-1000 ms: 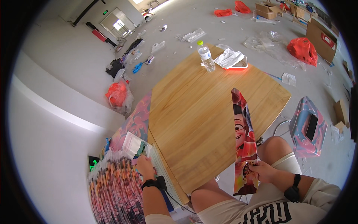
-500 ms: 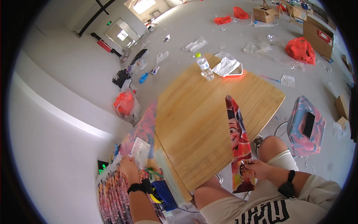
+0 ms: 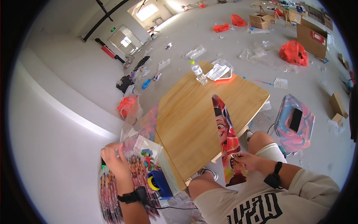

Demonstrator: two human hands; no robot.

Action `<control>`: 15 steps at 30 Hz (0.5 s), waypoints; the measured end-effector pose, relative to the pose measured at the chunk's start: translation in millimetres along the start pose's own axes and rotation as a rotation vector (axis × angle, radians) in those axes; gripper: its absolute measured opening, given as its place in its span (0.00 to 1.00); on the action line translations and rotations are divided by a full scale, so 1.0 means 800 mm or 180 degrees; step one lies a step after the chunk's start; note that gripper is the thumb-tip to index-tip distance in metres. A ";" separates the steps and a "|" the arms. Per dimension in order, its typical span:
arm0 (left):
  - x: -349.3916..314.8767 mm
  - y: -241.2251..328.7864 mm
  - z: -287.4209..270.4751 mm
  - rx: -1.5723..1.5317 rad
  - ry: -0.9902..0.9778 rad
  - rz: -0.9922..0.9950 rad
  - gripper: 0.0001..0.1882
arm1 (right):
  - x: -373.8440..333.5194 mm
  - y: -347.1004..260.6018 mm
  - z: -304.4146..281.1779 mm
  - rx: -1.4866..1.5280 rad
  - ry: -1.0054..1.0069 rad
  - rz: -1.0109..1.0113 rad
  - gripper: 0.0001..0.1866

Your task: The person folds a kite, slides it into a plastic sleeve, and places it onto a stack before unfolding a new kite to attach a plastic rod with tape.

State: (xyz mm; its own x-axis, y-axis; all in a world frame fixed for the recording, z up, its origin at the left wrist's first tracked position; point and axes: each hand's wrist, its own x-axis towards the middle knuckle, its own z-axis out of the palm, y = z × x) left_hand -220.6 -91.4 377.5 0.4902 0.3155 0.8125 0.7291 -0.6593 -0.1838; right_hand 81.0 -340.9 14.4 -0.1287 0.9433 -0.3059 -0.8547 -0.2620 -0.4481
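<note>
My right hand (image 3: 244, 162) is closed round the lower part of a long, narrow, folded cartoon-printed sheet (image 3: 226, 140), mostly red with a big-eyed face on it. The sheet stands nearly upright in front of the table's near right edge, its tip pointing away from me. On the far left, my left hand (image 3: 115, 158) is raised with bent fingers pinching a thin clear plastic bag (image 3: 130, 128). Under that hand, a tight row of similar printed pieces (image 3: 112, 198) is stacked by the wall. Another clear bag (image 3: 147, 145) lies beside it.
A wooden table (image 3: 194, 123) carries a water bottle (image 3: 199, 74) and a red-rimmed white tray (image 3: 223, 72). A blue tape dispenser (image 3: 162, 184) with yellow tape sits at its left. A padded stool (image 3: 294, 121) bears a dark phone-like slab (image 3: 296, 119). Bags and boxes litter the floor.
My left hand has risen from the stacked pieces and moved left, drawing up clear plastic. The right hand still holds the folded sheet; the whole view has shifted slightly.
</note>
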 end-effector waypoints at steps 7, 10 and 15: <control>-0.103 0.089 -0.021 -0.0711 -0.0159 0.0358 0.08 | -0.034 -0.023 0.027 -0.0069 0.0010 -0.0329 0.14; -0.174 0.120 0.003 -0.1263 -0.0398 -0.0241 0.06 | -0.030 -0.023 0.019 0.0056 0.0237 -0.0639 0.10; -0.284 0.141 0.068 -0.1686 -0.0925 -0.1253 0.06 | -0.036 -0.030 0.021 -0.0039 0.0148 -0.0638 0.11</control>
State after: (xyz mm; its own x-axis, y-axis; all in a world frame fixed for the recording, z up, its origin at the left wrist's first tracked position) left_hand -223.6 -200.7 142.2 0.3998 0.7181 0.5697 0.5844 -0.6785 0.4451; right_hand 96.6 -358.2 47.6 0.0669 0.9664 -0.2480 -0.8546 -0.0728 -0.5141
